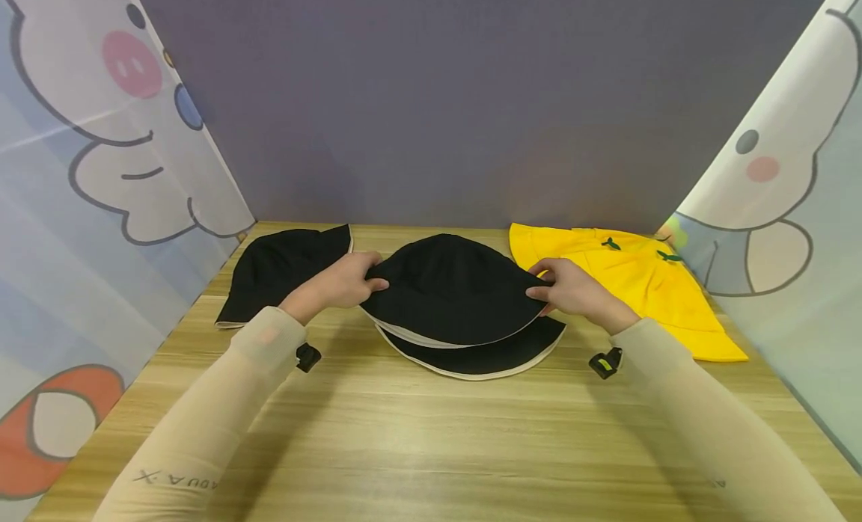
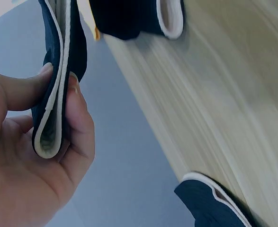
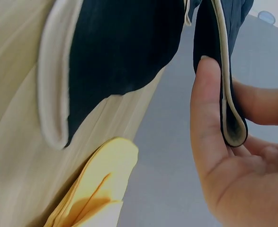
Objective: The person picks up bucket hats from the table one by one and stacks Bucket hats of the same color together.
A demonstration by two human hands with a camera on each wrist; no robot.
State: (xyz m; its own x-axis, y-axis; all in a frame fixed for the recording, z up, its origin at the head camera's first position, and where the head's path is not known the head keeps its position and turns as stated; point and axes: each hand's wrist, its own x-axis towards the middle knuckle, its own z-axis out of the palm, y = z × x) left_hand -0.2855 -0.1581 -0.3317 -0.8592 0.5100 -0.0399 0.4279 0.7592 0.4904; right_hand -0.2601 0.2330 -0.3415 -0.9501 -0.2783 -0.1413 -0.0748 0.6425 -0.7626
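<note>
A black bucket hat [image 1: 444,290] with a cream-edged brim is held up between both hands, folded flat. My left hand [image 1: 353,280] pinches its left brim corner between thumb and fingers; the left wrist view shows the doubled cream edge [image 2: 59,90] in that grip. On the other side my right hand [image 1: 569,284] pinches the right brim corner, with the folded edge [image 3: 229,113] between thumb and fingers in the right wrist view. Below the held hat, a second black hat [image 1: 481,357] lies on the table, its crown hidden behind the first.
Another black hat [image 1: 279,271] lies at the back left of the wooden table [image 1: 431,447]. Yellow hats [image 1: 646,290] with small green sprouts overlap at the back right. A grey panel [image 1: 431,103] stands behind, and cartoon-printed sheets [image 1: 87,230] flank the table.
</note>
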